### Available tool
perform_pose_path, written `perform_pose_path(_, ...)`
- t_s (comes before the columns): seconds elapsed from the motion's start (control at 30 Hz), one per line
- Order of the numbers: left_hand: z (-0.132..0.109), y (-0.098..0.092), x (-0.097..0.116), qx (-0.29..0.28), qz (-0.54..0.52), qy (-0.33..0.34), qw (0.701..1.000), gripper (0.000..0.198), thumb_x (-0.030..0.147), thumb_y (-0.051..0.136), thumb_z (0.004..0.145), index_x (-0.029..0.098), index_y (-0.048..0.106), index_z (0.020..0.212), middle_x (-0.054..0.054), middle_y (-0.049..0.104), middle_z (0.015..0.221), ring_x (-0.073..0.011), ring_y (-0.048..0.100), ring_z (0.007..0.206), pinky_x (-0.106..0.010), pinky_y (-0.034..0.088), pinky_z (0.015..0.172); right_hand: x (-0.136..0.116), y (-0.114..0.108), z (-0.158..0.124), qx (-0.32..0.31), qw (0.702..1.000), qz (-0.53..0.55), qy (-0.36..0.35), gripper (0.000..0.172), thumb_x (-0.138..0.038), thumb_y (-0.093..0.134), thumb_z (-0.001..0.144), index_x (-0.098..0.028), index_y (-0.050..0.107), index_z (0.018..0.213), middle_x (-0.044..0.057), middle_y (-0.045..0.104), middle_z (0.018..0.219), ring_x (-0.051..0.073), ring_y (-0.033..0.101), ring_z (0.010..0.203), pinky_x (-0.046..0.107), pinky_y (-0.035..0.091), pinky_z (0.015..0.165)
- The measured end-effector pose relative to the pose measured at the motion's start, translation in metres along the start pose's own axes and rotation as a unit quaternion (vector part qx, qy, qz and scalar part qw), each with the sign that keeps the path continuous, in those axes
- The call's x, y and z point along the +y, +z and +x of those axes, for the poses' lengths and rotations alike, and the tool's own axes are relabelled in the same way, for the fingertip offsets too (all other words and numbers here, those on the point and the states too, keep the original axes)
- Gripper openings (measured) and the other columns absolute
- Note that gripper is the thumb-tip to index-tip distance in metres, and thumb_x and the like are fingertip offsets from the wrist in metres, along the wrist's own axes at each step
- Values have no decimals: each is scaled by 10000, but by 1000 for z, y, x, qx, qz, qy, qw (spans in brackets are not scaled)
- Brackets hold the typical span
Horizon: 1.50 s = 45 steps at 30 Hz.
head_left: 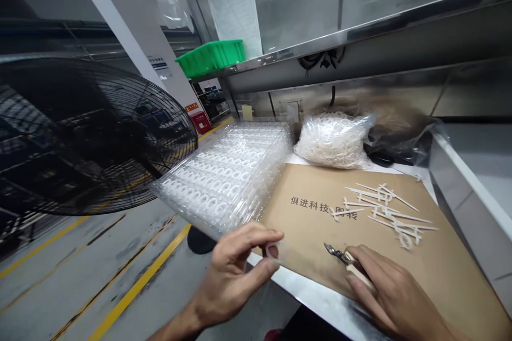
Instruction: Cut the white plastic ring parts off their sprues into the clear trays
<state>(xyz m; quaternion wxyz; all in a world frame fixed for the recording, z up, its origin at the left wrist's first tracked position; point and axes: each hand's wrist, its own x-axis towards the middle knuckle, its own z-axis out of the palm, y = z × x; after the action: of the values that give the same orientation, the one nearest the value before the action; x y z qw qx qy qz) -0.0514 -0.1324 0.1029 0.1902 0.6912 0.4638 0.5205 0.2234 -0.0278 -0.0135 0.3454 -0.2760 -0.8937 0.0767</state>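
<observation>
While the left hand [236, 272] holds a small white ring [268, 249] up at the near left corner of the cardboard sheet [300, 245], the right hand [390, 287] carries a pair of nippers [340, 256] over the same sheet. The left grip is pinching the white ring between thumb and index fingertip. The right grip is wrapped around the pale handles of the nippers, whose metal tip points toward the left hand; the ring and the tip are apart. Whether the cutting edges meet cannot be told.

The cardboard sheet lies flat on the tabletop [316, 296] and bears a line of printed dark characters. Beyond the right hand, a loose pile of thin white plastic sprues [386, 205] rests on the sheet, some crossing one another, with a loop-shaped piece at its near end. To the left of the sheet stands a stack of clear trays [224, 170]; rows of white rings fill the top tray. Behind the sheet sits a clear plastic bag [334, 138] packed with pale pieces.

Above the stack, a green bin [212, 58] is placed on a ledge. At far left, a black fan [132, 138] faces the work area, over a grey floor [148, 272] with yellow lines.
</observation>
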Motion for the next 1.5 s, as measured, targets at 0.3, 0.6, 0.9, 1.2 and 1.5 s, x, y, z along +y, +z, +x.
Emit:
perform_pose_path(0.3,80,-143,-44,148,134,-55,978,355,345,812,760,141,698,1027,-67,698,853,-168,672,752,-293,589,707,11,7,-5,32,999,-26,-20,265,-306,530,929,-208,635,1152,87,781,1019,244,770,855,297,624,719)
perform_pose_path(0.6,182,-202,-138,1,346,-107,932,241,282,708,745,119,767,911,-60,710,785,-166,587,706,-298,469,734,12,4,-1,29,999,-17,-26,249,-301,540,924,-242,617,1154,61,781,968,218,774,801,247,620,669)
perform_pose_path(0.9,204,-194,-149,-94,456,-88,881,283,161,606,800,147,752,1041,-63,744,851,-188,643,766,-284,460,771,8,7,-1,21,997,-35,-64,254,-283,505,954,-192,570,1181,100,762,987,232,756,833,290,594,706)
perform_pose_path(1.2,259,-60,-97,-227,413,107,876,345,355,580,913,86,689,1100,8,702,865,-98,576,754,-272,456,839,-16,-5,10,-74,997,6,-32,178,-314,467,925,-173,562,980,81,659,800,229,624,685,343,510,653)
perform_pose_path(1.5,167,209,-36,-451,399,200,773,302,414,680,835,156,717,988,-129,732,879,-283,712,797,-357,521,695,-12,-5,10,-110,992,-30,-52,336,-448,521,890,-137,610,983,84,678,809,228,616,703,326,481,642)
